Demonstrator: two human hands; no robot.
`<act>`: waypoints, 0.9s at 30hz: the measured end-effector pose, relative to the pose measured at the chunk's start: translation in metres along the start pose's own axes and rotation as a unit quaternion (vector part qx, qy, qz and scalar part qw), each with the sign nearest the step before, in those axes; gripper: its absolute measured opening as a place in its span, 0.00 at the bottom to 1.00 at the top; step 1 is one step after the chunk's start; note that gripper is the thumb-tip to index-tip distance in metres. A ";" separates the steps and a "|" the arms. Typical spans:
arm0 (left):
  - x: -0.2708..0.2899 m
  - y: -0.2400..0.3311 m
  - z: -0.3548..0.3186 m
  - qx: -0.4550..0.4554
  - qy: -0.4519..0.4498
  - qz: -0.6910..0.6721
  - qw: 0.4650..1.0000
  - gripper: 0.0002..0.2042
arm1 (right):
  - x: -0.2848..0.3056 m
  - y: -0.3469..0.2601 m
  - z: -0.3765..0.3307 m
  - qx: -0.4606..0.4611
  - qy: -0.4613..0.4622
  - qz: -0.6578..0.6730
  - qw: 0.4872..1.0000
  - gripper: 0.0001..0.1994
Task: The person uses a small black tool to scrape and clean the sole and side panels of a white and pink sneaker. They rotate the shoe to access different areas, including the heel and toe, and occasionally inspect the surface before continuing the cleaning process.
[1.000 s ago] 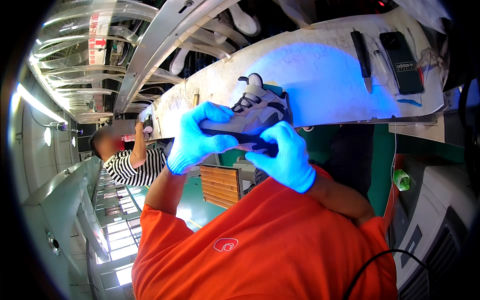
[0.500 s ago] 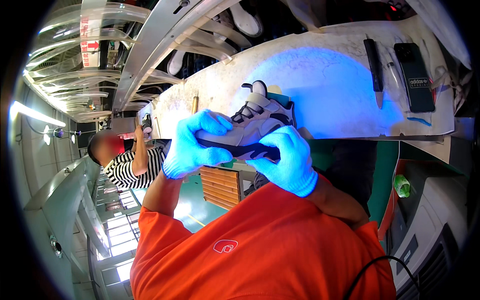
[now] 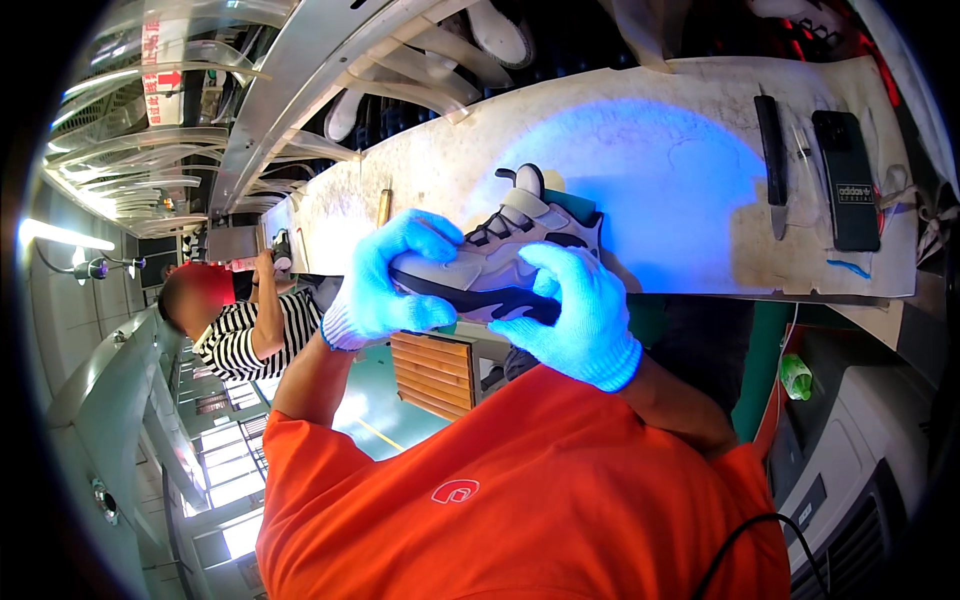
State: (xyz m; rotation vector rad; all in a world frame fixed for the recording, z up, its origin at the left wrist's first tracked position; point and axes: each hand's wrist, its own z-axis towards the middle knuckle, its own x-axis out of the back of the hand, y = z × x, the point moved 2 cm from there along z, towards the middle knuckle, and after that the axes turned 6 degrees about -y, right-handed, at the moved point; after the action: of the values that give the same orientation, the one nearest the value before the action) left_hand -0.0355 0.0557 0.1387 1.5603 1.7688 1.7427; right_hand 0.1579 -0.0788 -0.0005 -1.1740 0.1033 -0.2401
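Between my gloved hands is a pale grey sneaker (image 3: 490, 258) with black trim, its toe to the left and its dark sole edge turned toward me. My left hand (image 3: 390, 275) grips the toe end, thumb on the sole and fingers over the upper. My right hand (image 3: 578, 312) is closed round the sole from the middle toward the heel, thumb under it. Both knit gloves glow blue in the light. The shoe is at the near edge of the worktable (image 3: 420, 160); whether it rests on the table is hidden.
At the table's right lie a knife (image 3: 772, 165), a thin pen-like tool (image 3: 808, 160) and a dark phone (image 3: 847, 180). More shoes (image 3: 500, 35) sit beyond, behind clear plastic strips. A person (image 3: 250, 325) in stripes works at far left. A slatted wooden piece (image 3: 432, 370) stands below.
The view has shifted slightly, so the table items appear a little farther right and lower. Both hands keep hold of the sneaker; the right fingers sit slightly higher along its side.
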 end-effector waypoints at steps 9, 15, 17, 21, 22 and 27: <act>-0.021 0.033 0.012 -0.074 0.025 0.248 0.966 0.33 | 0.011 0.001 -0.002 -0.036 -0.024 0.064 0.997 0.37; -0.024 0.044 0.016 -0.056 0.027 0.280 0.958 0.33 | 0.011 0.008 -0.003 -0.040 -0.011 0.090 0.995 0.37; -0.018 0.035 0.013 -0.045 0.017 0.260 0.965 0.34 | 0.008 0.008 -0.003 0.021 -0.003 0.028 0.999 0.39; -0.018 0.029 0.009 -0.017 0.034 0.233 0.972 0.35 | 0.013 0.001 0.005 0.046 -0.021 -0.053 0.997 0.42; -0.017 0.027 0.009 -0.024 0.031 0.227 0.973 0.35 | 0.010 0.002 0.004 0.034 -0.032 -0.062 0.997 0.45; -0.009 0.021 0.009 -0.050 -0.002 0.253 0.966 0.36 | 0.010 0.009 0.008 -0.034 -0.053 0.004 0.998 0.44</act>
State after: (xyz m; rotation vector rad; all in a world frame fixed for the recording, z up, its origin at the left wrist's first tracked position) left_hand -0.0144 0.0488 0.1484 2.0983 1.3249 1.9943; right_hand 0.1702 -0.0702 -0.0054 -1.2524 0.0228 -0.1677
